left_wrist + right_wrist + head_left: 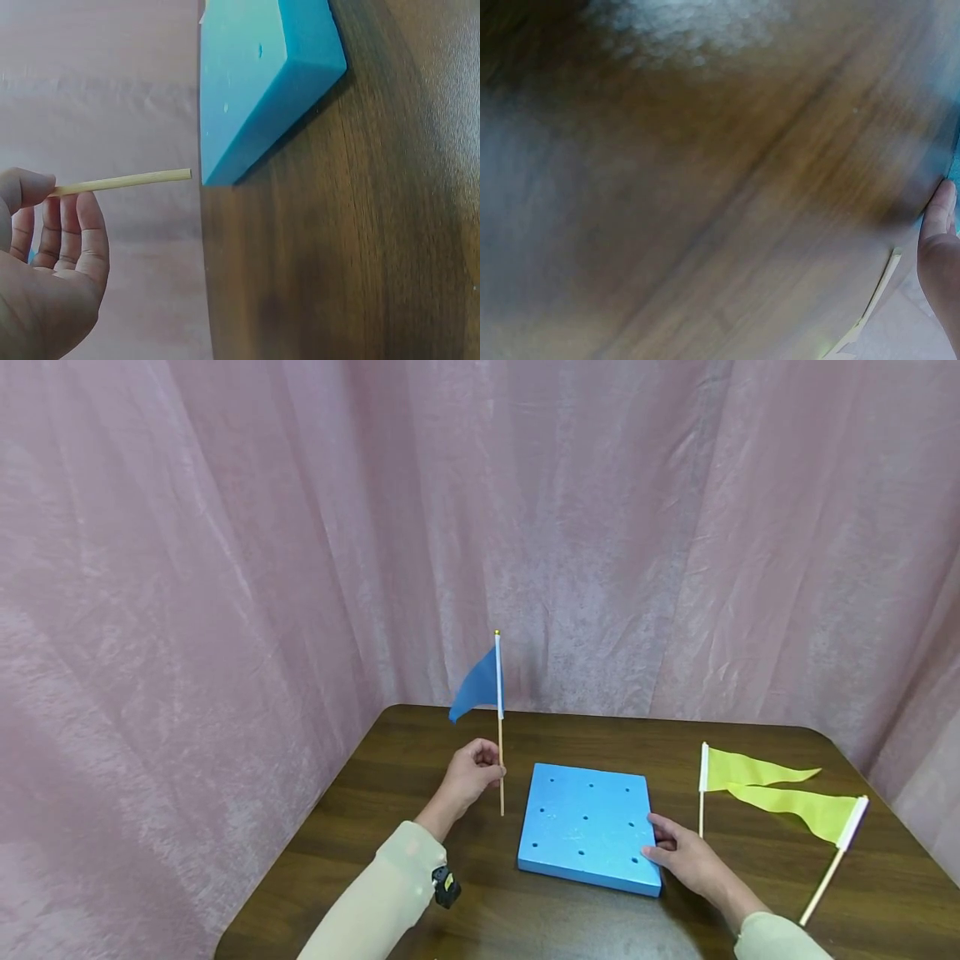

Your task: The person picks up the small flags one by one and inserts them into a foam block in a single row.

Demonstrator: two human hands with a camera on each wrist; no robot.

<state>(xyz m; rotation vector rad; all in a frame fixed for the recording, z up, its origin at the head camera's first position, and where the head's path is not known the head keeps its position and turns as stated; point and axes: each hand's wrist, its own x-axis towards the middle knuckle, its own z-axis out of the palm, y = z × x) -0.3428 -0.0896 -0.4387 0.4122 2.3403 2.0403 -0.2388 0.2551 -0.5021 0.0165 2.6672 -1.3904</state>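
1. Leftmost, our left hand [474, 770] is pinching the wooden stick [502, 795] of the blue pennant flag [480, 687] between thumb and fingers.
2. We are holding this flag upright above the worktop [420, 743], just left of the board, its lower end hanging free. We are judging it very light: a thin, stiff stick that could snap or twirl under rough handling, with limp cloth. The bare wood beneath the white casing [499, 681] is offering the surest hold.
3. In the middle, the blue foam board [603, 837] is lying flat, showing nine small holes. It is looking light, and likely to slide or dent; its side edges are giving the best place to steady it.
4. Our right hand [686, 853] is resting against the board's right edge, fingers fairly straight, not visibly wrapped round it; we are not seeing the fingertips' far side.
5. Farthest right, two yellow pennant flags [813, 814] are lying on the worktop. Our right hand is hiding the nearer one's lower stick, and we are not managing to tell whether their cloths are touching.
6. The left wrist view is leaving out nearly all the blue cloth; the right wrist view is blurring, showing only a sliver of board.
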